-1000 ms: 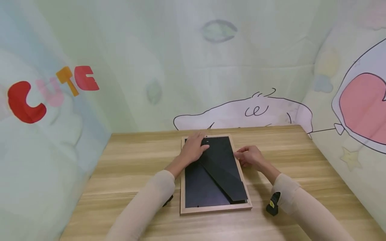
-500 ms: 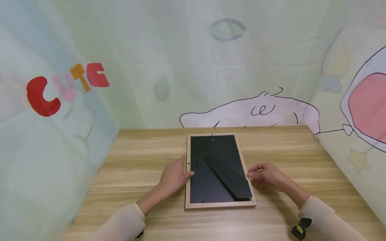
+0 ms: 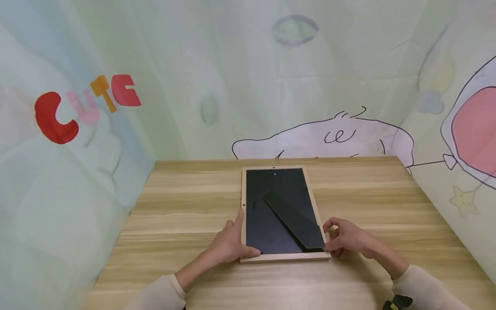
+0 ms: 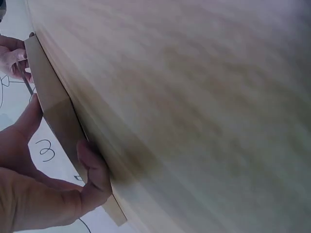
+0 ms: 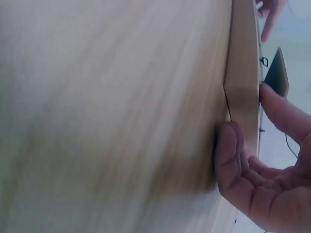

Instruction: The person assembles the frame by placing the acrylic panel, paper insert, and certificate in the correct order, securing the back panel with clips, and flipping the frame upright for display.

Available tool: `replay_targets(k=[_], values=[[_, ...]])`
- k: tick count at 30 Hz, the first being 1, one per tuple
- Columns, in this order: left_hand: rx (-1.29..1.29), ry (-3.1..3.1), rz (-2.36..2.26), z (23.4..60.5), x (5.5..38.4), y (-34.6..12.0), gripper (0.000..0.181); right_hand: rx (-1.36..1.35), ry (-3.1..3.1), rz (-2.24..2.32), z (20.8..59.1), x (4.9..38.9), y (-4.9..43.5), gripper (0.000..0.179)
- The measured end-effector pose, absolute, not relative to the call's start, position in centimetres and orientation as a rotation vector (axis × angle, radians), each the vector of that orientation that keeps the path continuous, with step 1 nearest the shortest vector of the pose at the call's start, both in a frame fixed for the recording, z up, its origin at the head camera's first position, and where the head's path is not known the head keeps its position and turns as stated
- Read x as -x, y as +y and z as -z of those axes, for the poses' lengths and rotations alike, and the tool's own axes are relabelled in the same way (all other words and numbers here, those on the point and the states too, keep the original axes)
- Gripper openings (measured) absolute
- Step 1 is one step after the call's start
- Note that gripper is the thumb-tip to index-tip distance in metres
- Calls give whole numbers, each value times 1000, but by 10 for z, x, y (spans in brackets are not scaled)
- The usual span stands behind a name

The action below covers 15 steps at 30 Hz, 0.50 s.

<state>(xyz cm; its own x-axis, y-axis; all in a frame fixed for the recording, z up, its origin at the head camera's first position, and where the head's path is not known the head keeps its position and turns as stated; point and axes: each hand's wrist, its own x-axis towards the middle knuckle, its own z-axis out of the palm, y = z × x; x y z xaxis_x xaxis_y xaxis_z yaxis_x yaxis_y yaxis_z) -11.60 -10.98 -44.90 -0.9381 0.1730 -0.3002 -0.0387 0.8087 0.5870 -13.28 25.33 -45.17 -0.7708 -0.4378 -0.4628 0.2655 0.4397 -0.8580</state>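
Observation:
A wooden picture frame (image 3: 284, 257) lies on the table with its black backing (image 3: 261, 219) facing up. The backing's easel leg (image 3: 294, 223) slants toward the lower right corner, its near end slightly raised. My left hand (image 3: 228, 243) grips the near left side, thumb over the rim near the corner. In the left wrist view, curled fingers of that hand (image 4: 53, 194) meet the frame's lower edge (image 4: 46, 73). My right hand (image 3: 348, 239) pinches the near right side. In the right wrist view its thumb (image 5: 282, 111) is on top, with fingers curled at the bottom edge.
The wood-grain table (image 3: 186, 202) extends around the frame on every side. A printed curtain (image 3: 174, 86) with cartoon shapes and letters stands behind the far edge and along both sides. A black wrist strap (image 3: 397, 302) shows at my right sleeve.
My left hand has left the top of the backing and slid down to the near left corner. My right hand has moved down the right side toward the near corner.

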Motion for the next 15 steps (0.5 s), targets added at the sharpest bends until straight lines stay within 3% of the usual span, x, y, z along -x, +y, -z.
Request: replay_targets(k=[7,15], values=[[-51,2752,-804,452,115,-100,141,103,2150,1316,455,133,245,53],[-65,2773,-868,453,109,-94,133,98,2180,1294,456,131,243,52]])
